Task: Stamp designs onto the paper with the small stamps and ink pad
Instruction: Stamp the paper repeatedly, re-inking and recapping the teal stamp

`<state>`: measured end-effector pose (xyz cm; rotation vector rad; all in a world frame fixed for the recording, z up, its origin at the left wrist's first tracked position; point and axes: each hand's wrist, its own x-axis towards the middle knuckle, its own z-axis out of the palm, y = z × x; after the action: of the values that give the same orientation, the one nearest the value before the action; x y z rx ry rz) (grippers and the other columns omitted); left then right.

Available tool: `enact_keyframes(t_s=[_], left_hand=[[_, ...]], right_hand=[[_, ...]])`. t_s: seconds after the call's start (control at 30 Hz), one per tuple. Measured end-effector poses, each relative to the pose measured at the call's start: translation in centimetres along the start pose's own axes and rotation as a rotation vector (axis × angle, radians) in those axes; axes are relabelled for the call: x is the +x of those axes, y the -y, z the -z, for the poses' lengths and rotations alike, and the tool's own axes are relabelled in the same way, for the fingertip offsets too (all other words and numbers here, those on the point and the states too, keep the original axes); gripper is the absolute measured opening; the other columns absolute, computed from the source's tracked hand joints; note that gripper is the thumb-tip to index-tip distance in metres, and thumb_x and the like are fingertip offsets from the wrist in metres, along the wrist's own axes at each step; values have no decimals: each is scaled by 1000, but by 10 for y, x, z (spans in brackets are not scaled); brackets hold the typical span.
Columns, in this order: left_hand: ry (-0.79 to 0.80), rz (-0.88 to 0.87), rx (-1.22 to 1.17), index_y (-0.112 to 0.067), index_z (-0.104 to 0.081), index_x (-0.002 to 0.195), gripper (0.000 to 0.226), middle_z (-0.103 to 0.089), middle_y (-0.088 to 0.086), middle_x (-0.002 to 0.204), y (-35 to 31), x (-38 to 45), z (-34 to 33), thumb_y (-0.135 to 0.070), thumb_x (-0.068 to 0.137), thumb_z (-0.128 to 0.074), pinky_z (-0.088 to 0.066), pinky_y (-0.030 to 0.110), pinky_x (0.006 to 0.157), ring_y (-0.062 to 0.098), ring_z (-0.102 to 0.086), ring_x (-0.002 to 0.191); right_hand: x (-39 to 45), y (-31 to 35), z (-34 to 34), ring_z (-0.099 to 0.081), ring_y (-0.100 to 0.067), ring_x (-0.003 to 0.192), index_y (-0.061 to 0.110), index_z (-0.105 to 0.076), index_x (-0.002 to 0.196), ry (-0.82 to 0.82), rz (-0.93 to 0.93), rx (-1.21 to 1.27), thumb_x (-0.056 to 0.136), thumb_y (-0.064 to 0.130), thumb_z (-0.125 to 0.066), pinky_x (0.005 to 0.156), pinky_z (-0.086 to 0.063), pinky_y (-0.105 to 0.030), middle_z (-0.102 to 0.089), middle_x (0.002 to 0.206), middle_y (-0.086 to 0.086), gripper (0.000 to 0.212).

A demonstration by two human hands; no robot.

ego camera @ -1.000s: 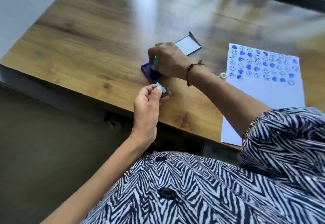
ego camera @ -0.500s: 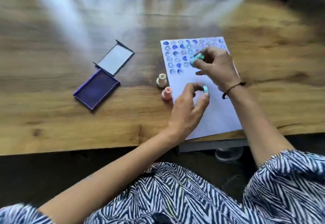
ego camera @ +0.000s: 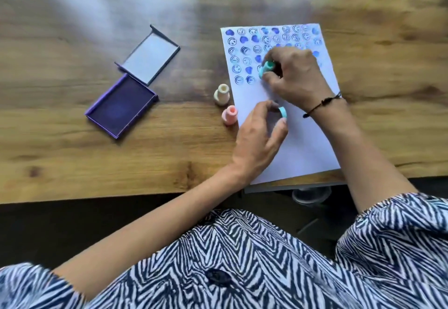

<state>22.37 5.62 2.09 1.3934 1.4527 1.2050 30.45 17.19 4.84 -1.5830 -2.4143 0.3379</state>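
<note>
**Inspector:** Head view, the only one supplied. Report the hands.

**Assistant:** The right hand [ego camera: 294,76] pinches a teal stamp [ego camera: 266,68] between thumb and fingertips, fingers clamped on its body, tilted over the paper [ego camera: 298,144] beside the last prints of the lower rows. Whether its face touches the sheet cannot be told. The left hand [ego camera: 259,136] pinches a small teal cap [ego camera: 283,112] between thumb and forefinger, just above the blank part of the paper.

**Inspector:** Position of the remaining task items?

**Assistant:** The paper lies on the desk [ego camera: 72,158], its near corner reaching the desk's edge. Rows of blue prints [ego camera: 244,50], faces and solid shapes, fill its far part; the near half is bare. A cream stamp [ego camera: 221,94] and a pink stamp [ego camera: 229,114] stand upright just beside the paper's left edge. The ink pad [ego camera: 122,107] lies open well to the left, its lid [ego camera: 150,58] hinged back and flat.

**Inspector:** Step in hand?

**Assistant:** Judged to be placing a print to extend the unfinished row. Roughly the upper third of the sheet is done.

**Inspector:** Requirement for the next move?

**Assistant:** The stamp should come down square and flat in the free space next to the last print, with firm, even pressure, then lift straight up to avoid smearing. The paper is not pinned, so a sideways drag could shift it. Re-inking means a reach across to the pad.
</note>
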Motion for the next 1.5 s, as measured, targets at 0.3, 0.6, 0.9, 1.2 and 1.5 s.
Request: enact_keyframes(t_s=[0.3, 0.6, 0.9, 1.2, 1.5], left_hand=[[2, 7, 1, 3, -50, 111, 27, -61, 19, 110, -1, 1, 1, -8, 87, -53, -38, 28, 92, 28, -55, 105], [13, 18, -16, 2, -49, 112, 28, -60, 17, 112, 0, 0, 2, -10, 87, -53, -41, 33, 94, 27, -55, 106], [0, 24, -32, 1, -50, 112, 28, -61, 16, 112, 3, 0, 0, -11, 87, -52, -38, 24, 92, 24, -56, 105], [-10, 23, -39, 2, -50, 112, 29, -61, 17, 114, 1, 2, 2, -11, 87, -53, -39, 25, 93, 25, -55, 107], [-7, 18, -28, 1, -50, 112, 30, -61, 15, 111, 3, 0, -1, -15, 86, -51, -40, 26, 91, 24, -56, 104]], right_hand=[[3, 3, 3, -59, -34, 92, 7, -62, 100, 50, 26, -13, 77, 15, -56, 81, -48, -40, -67, 100, -18, 25], [2, 1, 1, -60, -34, 91, 6, -63, 99, 66, 18, -5, 78, 16, -60, 79, -45, -37, -68, 99, -17, 23], [4, 0, 1, -57, -36, 84, 2, -58, 92, 125, 102, -68, 78, 10, -57, 69, -40, -34, -65, 91, -19, 16], [6, 3, -1, -57, -38, 83, 7, -56, 94, 129, 101, -113, 78, 10, -55, 69, -44, -40, -64, 94, -18, 16], [4, 5, -3, -55, -38, 79, 7, -56, 90, 84, 107, -169, 72, 2, -50, 61, -30, -30, -64, 89, -17, 19]])
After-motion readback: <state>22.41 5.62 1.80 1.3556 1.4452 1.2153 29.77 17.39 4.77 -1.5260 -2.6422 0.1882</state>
